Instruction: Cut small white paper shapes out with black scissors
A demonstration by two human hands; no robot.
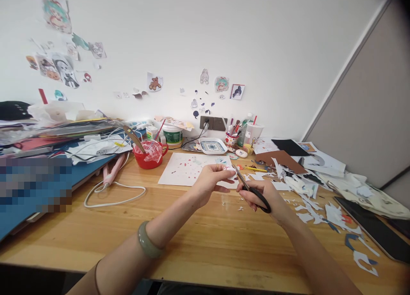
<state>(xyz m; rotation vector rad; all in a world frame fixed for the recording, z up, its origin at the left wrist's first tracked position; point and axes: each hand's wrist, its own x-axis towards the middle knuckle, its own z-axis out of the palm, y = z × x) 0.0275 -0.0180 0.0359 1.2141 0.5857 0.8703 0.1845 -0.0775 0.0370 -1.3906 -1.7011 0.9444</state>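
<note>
My left hand [209,181] pinches a small white and pink paper cutout [229,170] above the wooden desk [198,235]. A green bangle [147,242] sits on that wrist. My right hand [261,196] grips black-handled scissors [251,189], and their blades point up and left to the edge of the cutout. Both hands hover over the middle of the desk, just in front of a white sheet [188,169] dotted with small coloured bits.
Paper scraps [315,211] litter the right side of the desk. A red bowl [149,154], a white tub [173,134], a patterned dish [212,146] and a pen cup [231,137] stand at the back. A white cable [112,194] and piled papers [64,128] lie left.
</note>
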